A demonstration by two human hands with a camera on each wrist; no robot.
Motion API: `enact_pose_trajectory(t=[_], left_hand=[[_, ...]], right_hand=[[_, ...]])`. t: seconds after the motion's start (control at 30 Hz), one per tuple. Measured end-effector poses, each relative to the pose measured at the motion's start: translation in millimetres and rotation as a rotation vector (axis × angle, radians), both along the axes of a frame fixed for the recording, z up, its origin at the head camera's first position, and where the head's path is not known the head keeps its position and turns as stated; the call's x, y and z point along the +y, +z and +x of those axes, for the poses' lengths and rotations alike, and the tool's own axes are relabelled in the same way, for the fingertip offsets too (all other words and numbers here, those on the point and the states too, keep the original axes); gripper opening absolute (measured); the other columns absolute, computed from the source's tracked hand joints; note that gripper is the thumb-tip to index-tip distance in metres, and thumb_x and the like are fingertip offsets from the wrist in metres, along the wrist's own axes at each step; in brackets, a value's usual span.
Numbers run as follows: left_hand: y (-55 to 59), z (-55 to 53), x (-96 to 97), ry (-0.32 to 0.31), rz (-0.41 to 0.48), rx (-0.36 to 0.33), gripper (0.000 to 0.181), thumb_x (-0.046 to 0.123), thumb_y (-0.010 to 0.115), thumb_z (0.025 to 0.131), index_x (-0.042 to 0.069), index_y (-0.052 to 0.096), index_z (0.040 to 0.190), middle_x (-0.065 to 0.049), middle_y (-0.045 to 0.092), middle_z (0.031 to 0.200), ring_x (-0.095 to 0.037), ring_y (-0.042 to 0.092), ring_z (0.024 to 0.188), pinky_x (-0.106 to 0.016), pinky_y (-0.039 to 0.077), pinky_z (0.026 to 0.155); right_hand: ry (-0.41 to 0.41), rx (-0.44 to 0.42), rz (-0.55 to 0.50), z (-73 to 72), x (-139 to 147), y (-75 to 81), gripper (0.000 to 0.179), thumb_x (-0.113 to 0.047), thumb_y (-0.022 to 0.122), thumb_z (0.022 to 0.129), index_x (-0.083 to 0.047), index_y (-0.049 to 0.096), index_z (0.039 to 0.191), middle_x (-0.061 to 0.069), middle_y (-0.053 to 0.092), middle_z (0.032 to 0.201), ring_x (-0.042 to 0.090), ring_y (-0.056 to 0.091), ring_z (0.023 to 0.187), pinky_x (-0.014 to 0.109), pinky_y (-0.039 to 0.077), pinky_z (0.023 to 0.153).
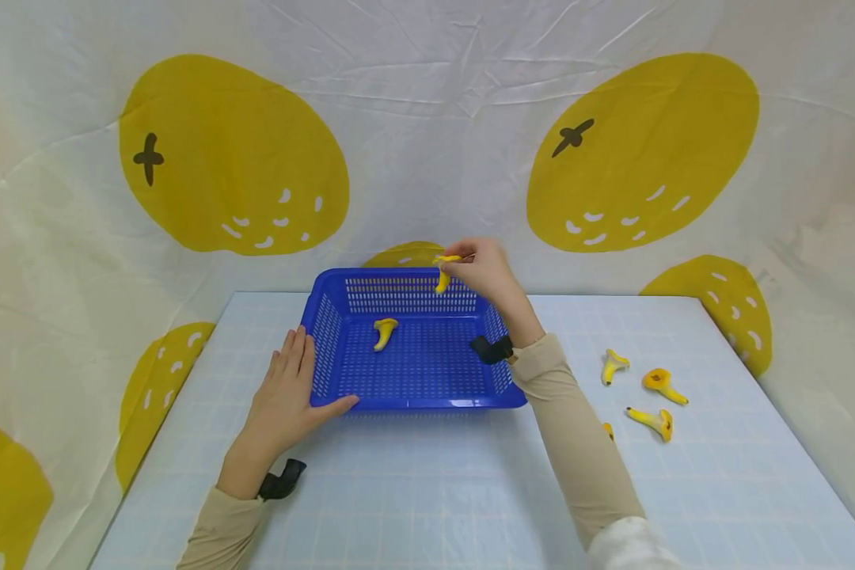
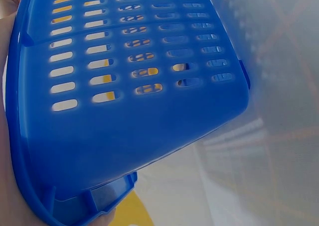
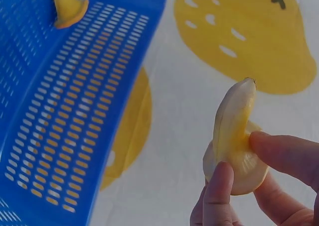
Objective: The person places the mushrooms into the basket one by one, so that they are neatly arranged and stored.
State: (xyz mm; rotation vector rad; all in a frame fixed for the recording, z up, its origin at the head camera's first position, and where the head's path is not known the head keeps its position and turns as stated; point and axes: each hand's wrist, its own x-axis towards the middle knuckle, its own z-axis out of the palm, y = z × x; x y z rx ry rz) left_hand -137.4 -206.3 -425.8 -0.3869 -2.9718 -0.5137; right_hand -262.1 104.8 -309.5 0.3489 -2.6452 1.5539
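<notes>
Pretty wide pale checked table here, with its left edge slanting up to a hanging printed curtain. A narrow strip of tabletop is left between that edge and the basket, a broad stretch is seen in front, and plenty more to the right, partly crossed by the right sleeve.

The blue basket is set near the table's back edge. One yellow mushroom can be spotted lying in it, left of centre. Off to the right, three loose mushrooms are laid out on the table, plus another mostly hidden by the sleeve.

As for fingers: the left hand is laid at the basket's front left corner, fingers pretty much straight along the side and thumb stretched over the front rim, nothing clenched. By the right hand a single mushroom, the held one, is pinched at its cap between thumb and fingertips. In the head view its stem is pointed down near the basket's back rim, held up off the basket floor.
</notes>
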Motion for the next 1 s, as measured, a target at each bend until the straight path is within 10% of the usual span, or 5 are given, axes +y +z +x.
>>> enact_pose_trajectory(t=[1.0], left_hand=[[-0.7,-0.2,-0.1,0.006,-0.009,-0.001,0.123,0.076,0.058,0.082,-0.009,0.006,0.155,-0.025,-0.002,0.163,-0.039,-0.003,0.151,-0.052,0.003,0.121]], right_hand=[[0.033,-0.136,0.052,-23.6,-47,-65.2,0.016,-0.011,0.069,0.092,-0.003,0.074,0.105,0.013,0.070,0.105,0.029,0.063,0.097,0.044,0.053,0.085]])
